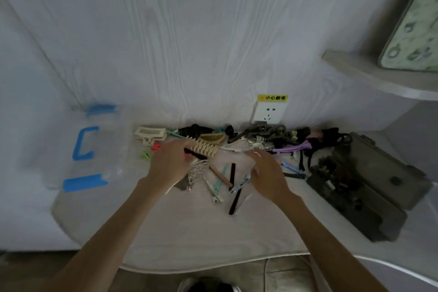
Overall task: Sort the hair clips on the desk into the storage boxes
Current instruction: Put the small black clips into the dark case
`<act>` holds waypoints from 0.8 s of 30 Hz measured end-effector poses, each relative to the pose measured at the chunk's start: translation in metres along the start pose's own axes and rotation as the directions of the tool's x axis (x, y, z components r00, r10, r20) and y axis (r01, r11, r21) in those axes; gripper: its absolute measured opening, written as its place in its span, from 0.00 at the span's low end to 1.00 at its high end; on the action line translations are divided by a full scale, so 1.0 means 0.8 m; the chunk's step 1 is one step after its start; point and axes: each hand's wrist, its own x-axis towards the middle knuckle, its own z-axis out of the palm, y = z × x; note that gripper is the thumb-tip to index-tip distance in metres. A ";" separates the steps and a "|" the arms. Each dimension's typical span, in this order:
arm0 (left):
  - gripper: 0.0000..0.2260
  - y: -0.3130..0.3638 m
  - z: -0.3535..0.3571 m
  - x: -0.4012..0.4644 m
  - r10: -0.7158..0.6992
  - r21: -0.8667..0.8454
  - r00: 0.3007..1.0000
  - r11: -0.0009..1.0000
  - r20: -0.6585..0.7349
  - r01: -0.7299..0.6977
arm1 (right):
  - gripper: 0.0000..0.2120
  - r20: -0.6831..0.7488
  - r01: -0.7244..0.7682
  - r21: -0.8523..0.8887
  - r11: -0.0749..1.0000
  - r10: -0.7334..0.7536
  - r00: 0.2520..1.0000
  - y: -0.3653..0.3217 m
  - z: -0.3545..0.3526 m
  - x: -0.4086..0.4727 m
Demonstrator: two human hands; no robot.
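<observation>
Both bare forearms reach forward and converge, the left hand (169, 165) back-up with fingers bent downward at the front, the right hand (266, 173) likewise palm-down with fingers curled loosely, the two hands near each other but apart

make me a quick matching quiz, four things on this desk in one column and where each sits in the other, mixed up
Things:
1. clear box with blue latches
2. dark open storage box
3. wall socket
4. beige toothed claw clip

Places:
A. on the wall behind the clip pile
B. far left of the desk
C. by the left hand, middle of the desk
D. right side of the desk

Pairs: 1-B, 2-D, 3-A, 4-C
</observation>
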 end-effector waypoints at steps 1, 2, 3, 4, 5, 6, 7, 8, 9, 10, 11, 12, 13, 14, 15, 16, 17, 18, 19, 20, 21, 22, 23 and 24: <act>0.17 0.013 0.000 0.004 0.070 0.028 0.997 0.997 -0.023 -0.069 | 0.24 -0.003 -0.063 -0.076 0.995 0.063 0.998 0.008 0.001 0.001; 0.20 0.026 0.002 0.009 0.135 0.068 0.991 0.988 0.012 -0.135 | 0.26 0.027 -0.122 -0.125 0.985 0.126 0.992 0.014 0.002 0.001; 0.23 0.032 0.008 0.018 0.176 0.108 0.979 0.976 0.103 -0.187 | 0.27 0.076 -0.155 -0.162 0.975 0.169 0.983 0.017 0.004 -0.001; 0.26 0.037 0.013 0.024 0.188 0.161 0.959 0.961 0.211 -0.223 | 0.27 0.131 -0.159 -0.197 0.968 0.186 0.974 0.017 0.008 -0.004; 0.27 0.039 0.019 0.032 0.181 0.203 0.938 0.948 0.295 -0.247 | 0.27 0.174 -0.148 -0.222 0.964 0.188 0.967 0.015 0.010 -0.008; 0.27 0.035 0.025 0.032 0.166 0.243 0.926 0.936 0.339 -0.257 | 0.27 0.205 -0.124 -0.243 0.962 0.175 0.963 0.012 0.015 -0.014; 0.27 0.033 0.028 0.033 0.167 0.265 0.925 0.927 0.341 -0.265 | 0.27 0.221 -0.101 -0.255 0.962 0.160 0.962 0.010 0.015 -0.019; 0.24 0.030 0.030 0.033 0.176 0.266 0.935 0.928 0.309 -0.263 | 0.26 0.236 -0.089 -0.257 0.962 0.152 0.960 0.009 0.014 -0.022; 0.21 0.030 0.028 0.033 0.191 0.258 0.949 0.932 0.251 -0.255 | 0.25 0.253 -0.088 -0.252 0.964 0.154 0.955 0.010 0.009 -0.021; 0.16 0.029 0.022 0.034 0.182 0.263 0.959 0.935 0.216 -0.237 | 0.25 0.274 -0.093 -0.241 0.966 0.160 0.948 0.009 0.002 -0.019; 0.14 0.029 0.015 0.036 0.164 0.299 0.963 0.927 0.214 -0.225 | 0.23 0.269 -0.094 -0.233 0.968 0.158 0.950 0.007 -0.006 -0.015; 0.13 0.027 0.009 0.038 0.133 0.351 0.960 0.911 0.246 -0.217 | 0.22 0.229 -0.098 -0.223 0.970 0.150 0.962 0.004 -0.013 -0.009; 0.12 0.025 0.002 0.041 0.104 0.395 0.952 0.893 0.288 -0.217 | 0.20 0.154 -0.106 -0.188 0.976 0.136 0.979 -0.002 -0.020 0.002; 0.12 0.023 -0.002 0.045 0.077 0.411 0.940 0.885 0.332 -0.218 | 0.19 0.074 -0.126 -0.130 0.983 0.137 0.988 -0.012 -0.028 0.015; 0.12 0.021 -0.006 0.048 0.062 0.412 0.930 0.884 0.364 -0.220 | 0.19 0.010 -0.146 -0.062 0.987 0.147 0.989 -0.023 -0.035 0.030; 0.11 0.021 -0.008 0.051 0.048 0.401 0.917 0.889 0.396 -0.220 | 0.19 -0.022 -0.147 0.000 0.989 0.147 0.989 -0.032 -0.038 0.048; 0.12 0.018 -0.012 0.056 0.038 0.376 0.903 0.901 0.429 -0.217 | 0.19 -0.023 -0.125 0.034 0.992 0.126 0.992 -0.042 -0.035 0.069; 0.12 0.016 -0.014 0.060 0.029 0.342 0.887 0.916 0.461 -0.208 | 0.19 0.000 -0.098 0.043 0.994 0.098 0.995 -0.052 -0.029 0.087; 0.12 0.013 -0.016 0.064 0.021 0.311 0.875 0.930 0.483 -0.194 | 0.21 0.038 -0.080 0.032 0.996 0.079 0.996 -0.060 -0.021 0.103; 0.12 0.009 -0.019 0.068 0.013 0.276 0.868 0.945 0.497 -0.173 | 0.23 0.080 -0.078 0.005 0.997 0.077 0.994 -0.068 -0.009 0.118; 0.12 0.005 -0.022 0.069 0.013 0.249 0.864 0.955 0.503 -0.159 | 0.25 0.107 -0.090 -0.039 0.995 0.094 0.990 -0.073 0.001 0.127; 0.12 0.002 -0.026 0.071 0.012 0.228 0.868 0.963 0.497 -0.144 | 0.25 0.112 -0.104 -0.087 0.991 0.113 0.987 -0.076 0.009 0.132; 0.11 -0.005 -0.029 0.072 0.000 0.207 0.880 0.972 0.474 -0.111 | 0.24 0.105 -0.115 -0.128 0.985 0.129 0.986 -0.079 0.017 0.135; 0.10 -0.011 -0.031 0.073 -0.024 0.183 0.901 0.981 0.434 -0.062 | 0.23 0.090 -0.120 -0.145 0.982 0.134 0.987 -0.080 0.023 0.134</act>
